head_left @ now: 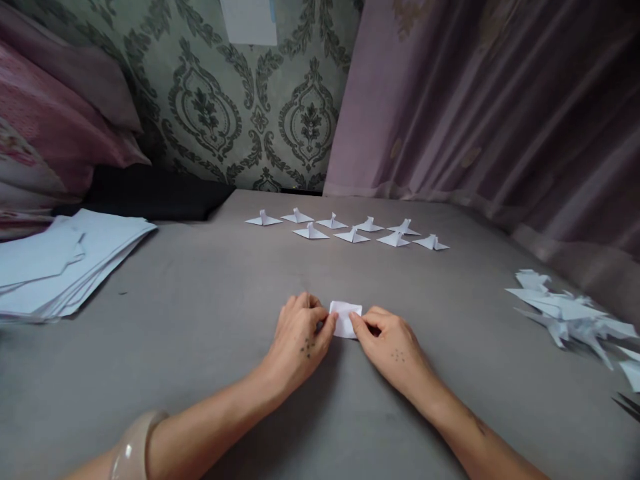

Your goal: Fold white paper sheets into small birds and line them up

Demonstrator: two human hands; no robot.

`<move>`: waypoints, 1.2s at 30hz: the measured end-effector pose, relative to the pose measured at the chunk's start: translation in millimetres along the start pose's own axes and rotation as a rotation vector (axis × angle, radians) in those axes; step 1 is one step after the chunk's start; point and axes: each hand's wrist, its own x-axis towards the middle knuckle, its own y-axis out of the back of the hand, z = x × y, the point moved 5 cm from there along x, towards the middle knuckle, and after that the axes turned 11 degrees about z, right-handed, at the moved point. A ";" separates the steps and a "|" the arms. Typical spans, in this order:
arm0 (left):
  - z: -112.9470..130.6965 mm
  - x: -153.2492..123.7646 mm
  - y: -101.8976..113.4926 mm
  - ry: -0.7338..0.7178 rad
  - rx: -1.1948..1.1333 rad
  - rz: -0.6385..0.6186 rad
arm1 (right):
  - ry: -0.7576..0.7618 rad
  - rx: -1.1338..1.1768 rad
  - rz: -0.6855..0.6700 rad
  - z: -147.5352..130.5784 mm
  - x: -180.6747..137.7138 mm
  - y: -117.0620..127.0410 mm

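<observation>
A small, roughly square piece of white paper (345, 321) is held between my two hands, just above or on the grey surface. My left hand (304, 333) pinches its left edge between thumb and curled fingers. At the right edge, my right hand (393, 339) grips the paper with the thumb on top and the fingers behind. Whether the paper has several layers I cannot tell. Beyond my hands stand several small folded white paper figures (353, 235) in two loose rows, each with a raised middle and flat pointed sides.
A stack of white paper sheets (95, 267) lies at the left, by a dark folded cloth (160, 193). Folded paper pieces (570, 310) are heaped at the right. Dark pointed blades (627, 405) show at the right edge. A pink curtain (410, 100) hangs behind.
</observation>
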 end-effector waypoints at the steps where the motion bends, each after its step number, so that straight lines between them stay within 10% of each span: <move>1: 0.0 0.4 0.0 0.001 0.001 -0.007 | -0.006 -0.009 -0.001 -0.4 0.2 -0.4; 26: -5.1 0.4 0.3 0.106 -0.103 -0.003 | -0.066 0.134 -0.090 3.3 0.4 -1.0; 36: 13.3 -12.7 15.6 -0.390 0.138 0.013 | 0.410 0.067 -0.091 -3.9 -10.4 15.9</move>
